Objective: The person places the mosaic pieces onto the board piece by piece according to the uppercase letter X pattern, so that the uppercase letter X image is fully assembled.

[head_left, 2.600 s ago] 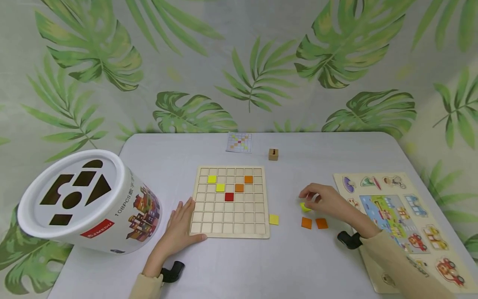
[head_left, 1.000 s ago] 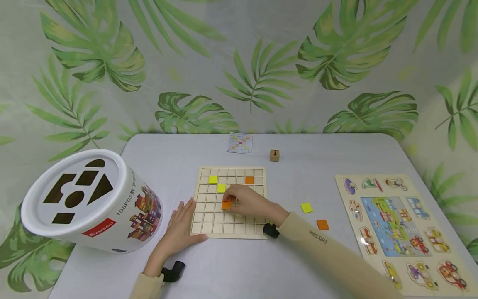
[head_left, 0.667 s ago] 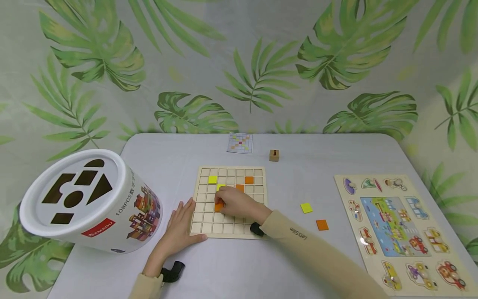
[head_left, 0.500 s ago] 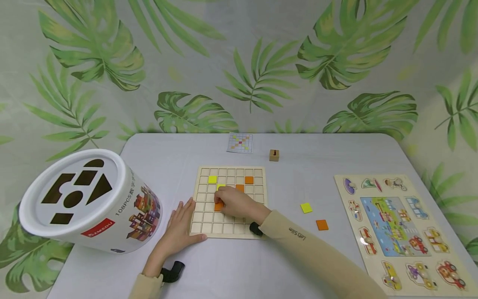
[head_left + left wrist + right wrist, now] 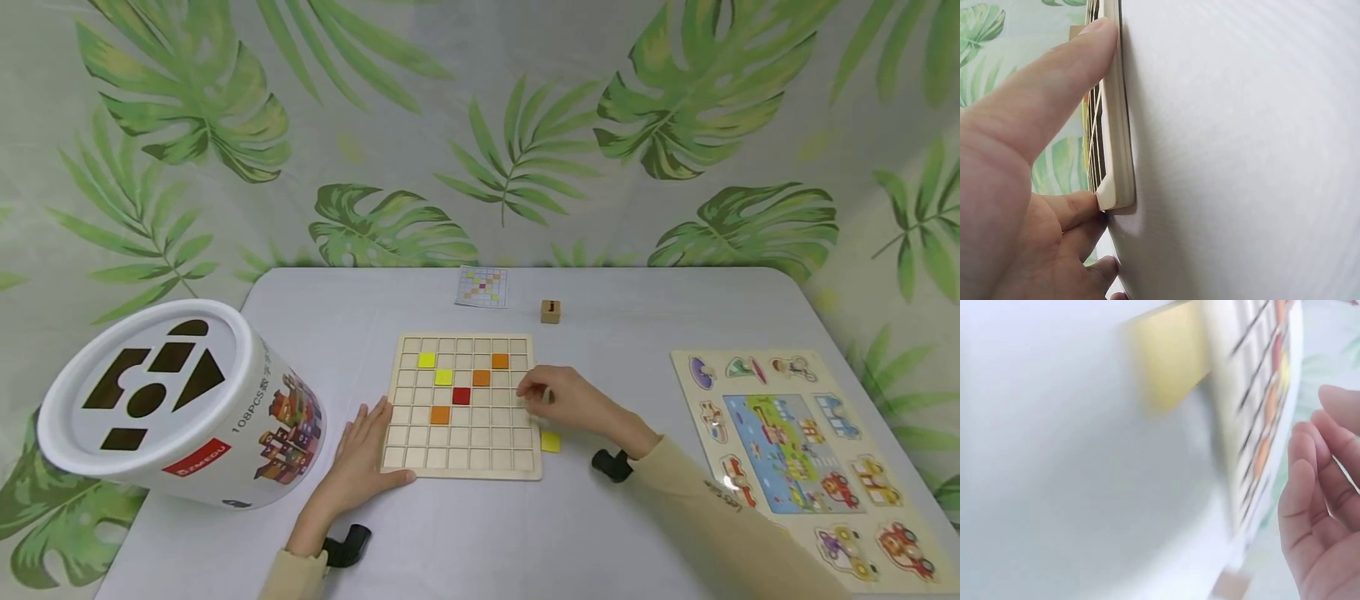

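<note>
Board (image 5: pixel 459 458) sits on worktop (image 5: pixel 465 533), prob. steadied by L hand (image 5: pixel 363 462), not gripping, fingers at L edge, thumb at near edge; R hand (image 5: pixel 576 402) empty, loosely curled nr R edge, w/ yellow tile (image 5: pixel 551 442) just beside board, prob. for easy reach.

The grid board (image 5: pixel 481 436) looks like smooth, matt wood, as does the letter block (image 5: pixel 551 313). The bucket (image 5: pixel 232 446) is smooth plastic, the pattern card (image 5: pixel 482 288) paper, the puzzle board (image 5: pixel 795 454) glossy in patches, the tablecloth (image 5: pixel 465 542) matt fabric.
</note>
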A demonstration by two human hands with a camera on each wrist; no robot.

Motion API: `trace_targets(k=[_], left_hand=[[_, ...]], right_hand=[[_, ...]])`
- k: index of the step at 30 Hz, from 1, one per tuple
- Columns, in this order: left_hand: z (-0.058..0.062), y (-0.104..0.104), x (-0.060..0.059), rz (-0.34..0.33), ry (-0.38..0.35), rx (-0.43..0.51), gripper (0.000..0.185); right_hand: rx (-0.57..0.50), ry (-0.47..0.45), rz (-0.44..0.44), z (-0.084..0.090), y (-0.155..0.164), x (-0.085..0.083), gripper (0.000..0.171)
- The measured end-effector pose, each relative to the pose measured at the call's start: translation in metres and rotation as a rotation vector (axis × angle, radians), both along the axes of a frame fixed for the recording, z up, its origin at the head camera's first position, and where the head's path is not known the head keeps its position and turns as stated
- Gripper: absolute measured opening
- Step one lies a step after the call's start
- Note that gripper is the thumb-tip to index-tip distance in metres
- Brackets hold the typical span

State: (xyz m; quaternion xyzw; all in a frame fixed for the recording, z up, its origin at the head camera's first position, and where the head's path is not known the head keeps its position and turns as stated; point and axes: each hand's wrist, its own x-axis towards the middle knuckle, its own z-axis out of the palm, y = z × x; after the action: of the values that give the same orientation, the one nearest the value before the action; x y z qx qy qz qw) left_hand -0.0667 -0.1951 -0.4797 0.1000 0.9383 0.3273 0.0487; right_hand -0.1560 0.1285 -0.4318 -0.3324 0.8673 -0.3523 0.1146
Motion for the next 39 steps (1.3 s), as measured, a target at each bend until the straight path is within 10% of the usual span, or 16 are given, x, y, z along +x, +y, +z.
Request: trace_targets(k=[18,39], left_hand=[[0.0,0.001,0.0,-0.01,0.002,-0.006,0.105],[0.0,0.0,0.0,-0.008,-0.009,-0.013,0.106]], right_hand=[[0.126,0.038,0.05,-0.027,0.035,0.033,0.024],[0.087,0.034,0.056,-0.009,-0.032,0.006,0.018]])
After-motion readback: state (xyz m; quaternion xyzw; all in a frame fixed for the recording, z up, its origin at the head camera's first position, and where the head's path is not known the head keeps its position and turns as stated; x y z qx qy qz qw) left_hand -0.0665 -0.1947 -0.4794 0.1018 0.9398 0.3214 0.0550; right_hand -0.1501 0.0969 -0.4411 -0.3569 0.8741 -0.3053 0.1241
